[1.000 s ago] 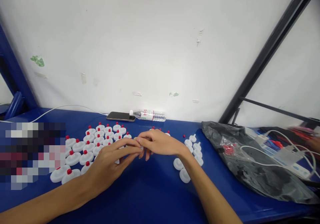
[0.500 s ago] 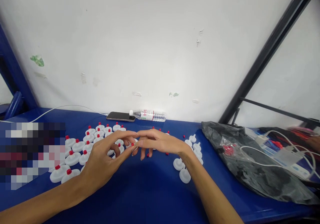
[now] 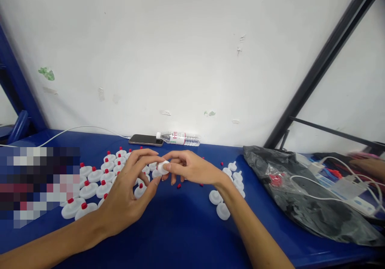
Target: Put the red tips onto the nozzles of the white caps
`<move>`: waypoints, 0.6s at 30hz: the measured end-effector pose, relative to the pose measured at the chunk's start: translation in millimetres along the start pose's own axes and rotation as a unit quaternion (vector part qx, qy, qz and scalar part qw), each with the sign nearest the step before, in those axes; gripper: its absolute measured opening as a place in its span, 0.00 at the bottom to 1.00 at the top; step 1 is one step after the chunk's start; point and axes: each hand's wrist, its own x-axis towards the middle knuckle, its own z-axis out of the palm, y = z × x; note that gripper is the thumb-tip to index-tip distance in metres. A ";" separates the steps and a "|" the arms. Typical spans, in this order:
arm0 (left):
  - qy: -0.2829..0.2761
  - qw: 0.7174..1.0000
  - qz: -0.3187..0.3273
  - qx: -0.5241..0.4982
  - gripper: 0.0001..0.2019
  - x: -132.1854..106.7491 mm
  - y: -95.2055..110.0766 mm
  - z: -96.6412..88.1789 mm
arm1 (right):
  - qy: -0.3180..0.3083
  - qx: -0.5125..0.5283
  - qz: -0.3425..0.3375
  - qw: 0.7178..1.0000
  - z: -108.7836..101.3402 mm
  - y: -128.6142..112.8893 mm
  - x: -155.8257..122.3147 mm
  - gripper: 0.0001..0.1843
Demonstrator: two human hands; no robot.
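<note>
From the head camera, both hands meet over the middle of the blue tabletop (image 3: 186, 229), a little nearer its back edge than its front. The right hand (image 3: 194, 169) has a narrow grip, thumb and forefinger pinched on a small white disc (image 3: 163, 167) held just above the surface. The left hand (image 3: 124, 199) comes in from the left with its fingers (image 3: 152, 185) curled around the same disc. Its thumb sits above and a fingertip below, but I cannot tell whether that grip really presses on the disc or only cups it.

Toward the left edge lies a crowd of white discs with red tips (image 3: 96, 176), set close together in loose rows, the nearest ones partly hidden behind the left hand. On the other side of the right wrist sit several plain white discs (image 3: 223, 211), strung from mid-table toward the back. A few loose red caps (image 3: 179, 186) lie scattered under and just behind the right hand.

Along the back edge, against the white wall (image 3: 180, 52), a dark phone (image 3: 146, 140) lies flat with a clear water bottle (image 3: 179, 138) on its side, touching or just beside it. A white cable (image 3: 75, 129) runs along the back left. At the right edge a crumpled black plastic bag (image 3: 303, 209) lies beside a white power strip (image 3: 343, 191) and its cords. Another person's hand (image 3: 368, 164) shows at the far right.
</note>
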 end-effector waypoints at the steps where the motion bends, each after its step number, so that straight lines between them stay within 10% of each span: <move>1: -0.006 1.000 -0.011 -0.007 0.15 -0.4 1.1 -0.7 | 0.005 0.001 -0.004 1.000 0.0 0.1 0.2 0.19; 18: -0.123 0.941 -0.203 -0.240 0.26 -2.5 0.0 5.1 | -0.078 0.037 -0.018 0.996 9.6 8.3 5.8 0.21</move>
